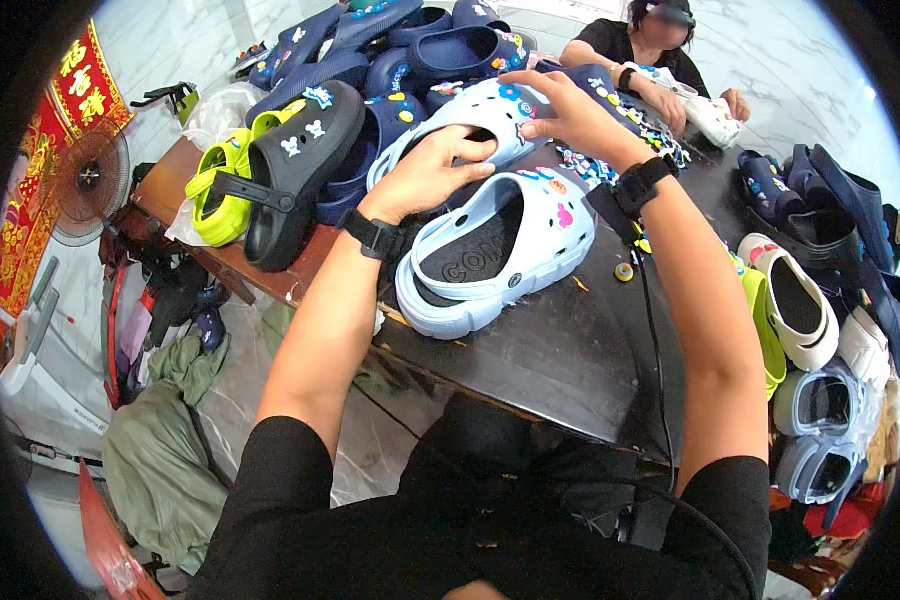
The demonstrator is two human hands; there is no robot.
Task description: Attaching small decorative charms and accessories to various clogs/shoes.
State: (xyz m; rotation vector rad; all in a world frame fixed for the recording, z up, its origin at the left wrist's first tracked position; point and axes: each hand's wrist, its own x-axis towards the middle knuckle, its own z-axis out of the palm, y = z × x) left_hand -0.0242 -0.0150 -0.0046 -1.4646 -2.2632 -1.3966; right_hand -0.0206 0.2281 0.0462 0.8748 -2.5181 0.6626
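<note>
A light blue clog [432, 133] with colourful charms on its toe lies on the dark table between my two hands. My left hand [432, 172] grips it at the foot opening, with the fingers reaching inside. My right hand [578, 112] holds the toe, its thumb and forefinger on either side of the charms. Nearer to me sits a second light blue clog [560, 235], upright and also decorated with charms, below both hands and held by neither. The sole of the far clog is hidden.
Navy clogs [455, 52] pile up behind. A black clog [305, 150] and a lime green clog [220, 190] stand left. Loose charms [592, 168] lie beyond my right wrist. More clogs, including a white one [812, 322], crowd the right. A person [610, 45] across the table handles a white clog.
</note>
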